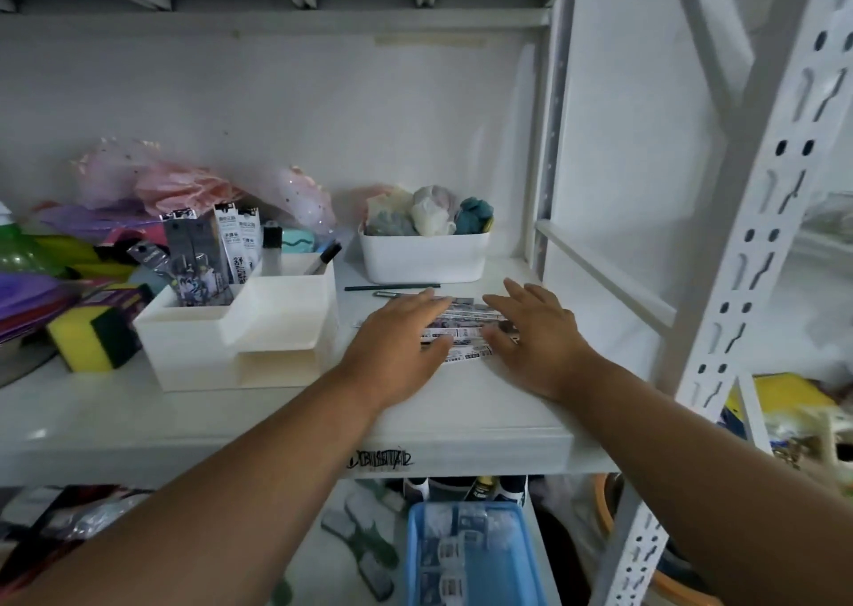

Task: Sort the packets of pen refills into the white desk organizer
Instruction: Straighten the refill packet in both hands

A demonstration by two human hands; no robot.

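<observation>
shelf (138, 416), white metal, cluttered along its left and back. white desk organizer (240, 328) stands left of centre, stepped in tiers; its tall rear-left compartment holds several refill packets (207, 254) upright, and a black marker (325, 257) leans in the rear-right compartment. left of the organizer: yellow and dark green sponge (94, 335), purple and green items, pink tulle bundle (184, 185) against the back wall. white bin (424, 254) at the back, right of the organizer, filled with rolled cloth in white, grey and teal. dark pencil (392, 287) lies flat just in front of the bin. loose packets of pen refills (461, 328) lie flat in a small pile on the shelf, right of the organizer and in front of the pencil, long sides running left to right. blue bin (475, 554) with small packets sits on the lower shelf. slotted upright post (747, 254) stands to the right.

left hand (397, 347): palm down, fingers spread and extended, resting over the left end of the loose pile; not closed around any packet. right hand (535, 333): palm down, fingers spread and flat, over the right end of the same pile; likewise gripping nothing. both forearms reach in from below, converging on the pile, with nothing between the hands and the organizer.
</observation>
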